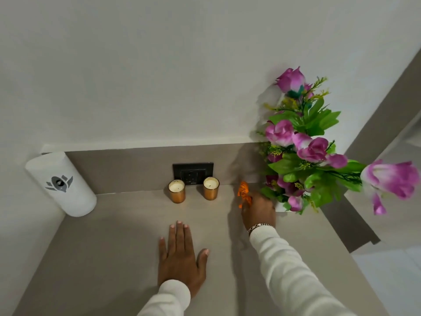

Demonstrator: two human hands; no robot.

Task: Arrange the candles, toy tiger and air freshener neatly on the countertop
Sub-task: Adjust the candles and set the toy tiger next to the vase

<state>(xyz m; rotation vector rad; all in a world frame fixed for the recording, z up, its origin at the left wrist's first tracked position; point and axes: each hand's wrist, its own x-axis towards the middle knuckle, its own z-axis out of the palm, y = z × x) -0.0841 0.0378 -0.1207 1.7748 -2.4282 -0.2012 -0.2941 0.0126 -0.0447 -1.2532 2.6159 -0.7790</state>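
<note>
At right of frame, the right hand (258, 210) grips the light, rigid tiger (244, 193) by its hindquarters while the left hand (181, 255) lies flat, empty, on the tabletop (114, 236).

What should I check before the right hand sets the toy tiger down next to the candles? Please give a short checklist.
1. Right hand holds the toy tiger: ok.
2. Bare countertop right of the right candle: ok.
3. Both candles upright, left candle too: ok.
4. Flowers clear of the hand: not ok, leaves very close.
5. Left hand flat, out of the way: ok.
6. Tiger's feet pointing down: cannot tell.
</note>
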